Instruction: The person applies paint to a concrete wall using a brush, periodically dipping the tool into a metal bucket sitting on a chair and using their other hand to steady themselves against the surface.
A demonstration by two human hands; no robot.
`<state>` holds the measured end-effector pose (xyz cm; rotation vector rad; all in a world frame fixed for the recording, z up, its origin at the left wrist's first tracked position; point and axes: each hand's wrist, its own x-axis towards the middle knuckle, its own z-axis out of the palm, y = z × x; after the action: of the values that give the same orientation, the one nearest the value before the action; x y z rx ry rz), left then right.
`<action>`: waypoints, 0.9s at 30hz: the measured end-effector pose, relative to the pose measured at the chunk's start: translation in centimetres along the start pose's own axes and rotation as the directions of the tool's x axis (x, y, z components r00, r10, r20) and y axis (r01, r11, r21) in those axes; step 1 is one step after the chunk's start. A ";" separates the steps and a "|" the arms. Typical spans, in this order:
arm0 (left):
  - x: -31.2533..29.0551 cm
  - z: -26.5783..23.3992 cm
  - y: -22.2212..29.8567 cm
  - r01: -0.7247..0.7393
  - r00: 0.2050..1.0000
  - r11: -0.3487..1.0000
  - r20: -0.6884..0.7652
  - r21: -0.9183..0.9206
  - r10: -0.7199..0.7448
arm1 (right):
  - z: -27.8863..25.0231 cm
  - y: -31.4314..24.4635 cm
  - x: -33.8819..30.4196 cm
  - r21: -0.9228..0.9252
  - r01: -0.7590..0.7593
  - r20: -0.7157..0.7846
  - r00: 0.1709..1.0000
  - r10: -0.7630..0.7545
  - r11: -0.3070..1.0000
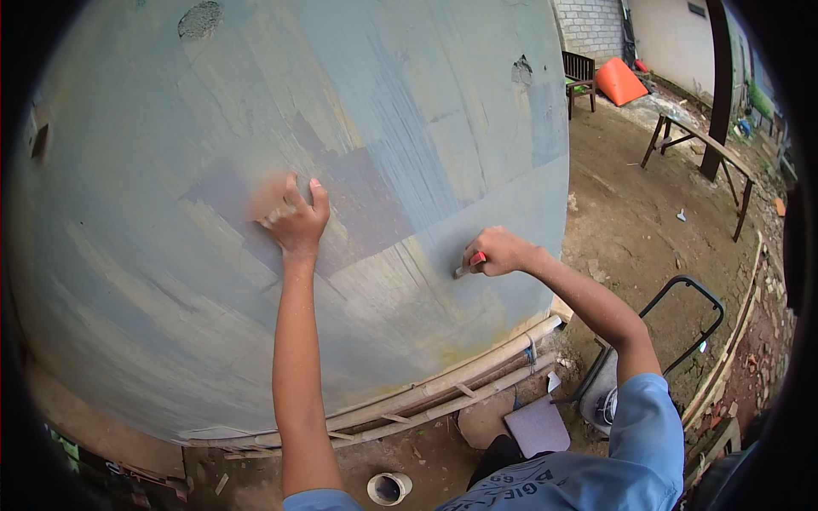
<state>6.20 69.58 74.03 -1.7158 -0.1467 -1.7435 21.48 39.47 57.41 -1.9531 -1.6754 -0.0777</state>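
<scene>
My left hand (298, 223) reaches up to the painted wall (409, 102) and appears to rest against it. Two of its fingers stand apart; the others are veiled by a blurry smudge, and no object shows in it. Lower and to the right, my right hand (501, 252) is closed around a small tool, its red handle (479, 258) poking out of the fist. The tool's pale, flat end points down-left at the wall; it looks like a scraper, though most of it is hidden. Patchy grey-blue paint, darker bare patches and streaks cover the wall around both hands.
A bamboo ladder (443, 379) lies along the wall's foot. Below are a white bucket (389, 488) and a greyish square board (537, 426). To the right stand a metal-framed chair (720, 311), a narrow bench (707, 140), a dark post and a wooden chair (579, 72).
</scene>
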 end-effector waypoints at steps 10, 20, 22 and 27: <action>0.2 -0.3 0.5 0.028 0.999 0.999 -0.029 -0.029 -0.029 | -38.8 -19.5 13.3 -0.293 0.308 -0.622 0.657 -0.425 0.905; 0.1 -0.9 -0.1 0.033 0.999 0.998 -0.011 -0.062 -0.034 | -18.6 -8.4 9.1 -0.691 0.128 -0.530 0.581 -0.618 0.712; -0.1 -1.3 -0.9 0.034 0.999 0.998 -0.012 -0.058 -0.035 | -8.9 -6.6 2.2 -0.615 0.134 -0.365 0.825 -0.431 0.777; 0.0 -1.0 0.2 0.039 0.999 0.997 0.002 -0.067 -0.039 | 9.7 -0.9 -11.8 -0.245 0.035 0.154 0.988 0.003 0.969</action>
<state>5.50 68.88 73.81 -1.7732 -0.1240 -1.7946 15.09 33.31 45.02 -2.1761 -1.8567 -0.1525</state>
